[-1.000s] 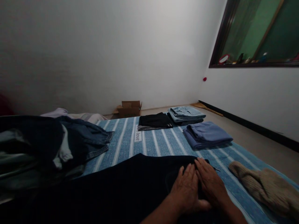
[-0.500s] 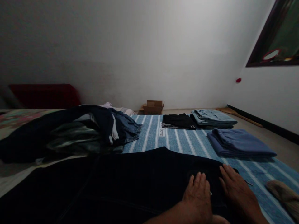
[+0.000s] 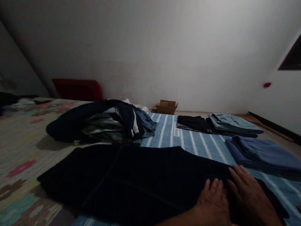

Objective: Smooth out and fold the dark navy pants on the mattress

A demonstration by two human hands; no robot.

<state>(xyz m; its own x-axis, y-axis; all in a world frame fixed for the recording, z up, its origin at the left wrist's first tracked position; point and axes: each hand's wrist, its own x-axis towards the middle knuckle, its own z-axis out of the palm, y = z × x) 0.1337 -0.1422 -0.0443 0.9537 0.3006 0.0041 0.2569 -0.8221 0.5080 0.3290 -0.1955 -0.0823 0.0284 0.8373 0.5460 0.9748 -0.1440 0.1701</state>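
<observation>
A dark navy or black garment point(image 3: 131, 179) lies spread flat across the front of the bedding, and its seam runs diagonally. My left hand point(image 3: 213, 201) rests palm down on it near the lower right, with fingers apart. My right hand point(image 3: 250, 194) lies flat on the same cloth close beside it, fingers spread, near the garment's right edge. Neither hand grips anything. Beyond the garment sits a loose heap of dark clothes and denim point(image 3: 103, 122).
Three folded piles lie on a blue striped mat point(image 3: 195, 147): black point(image 3: 194, 123), pale denim point(image 3: 232, 124) and blue point(image 3: 261, 153). A floral blanket point(image 3: 21, 150) spreads left. A cardboard box point(image 3: 166, 107) and a red cushion point(image 3: 77, 89) stand by the wall.
The view has swung left, so everything shifts right in the picture and the beige knit item has left view. Both hands stay flat on the dark garment.
</observation>
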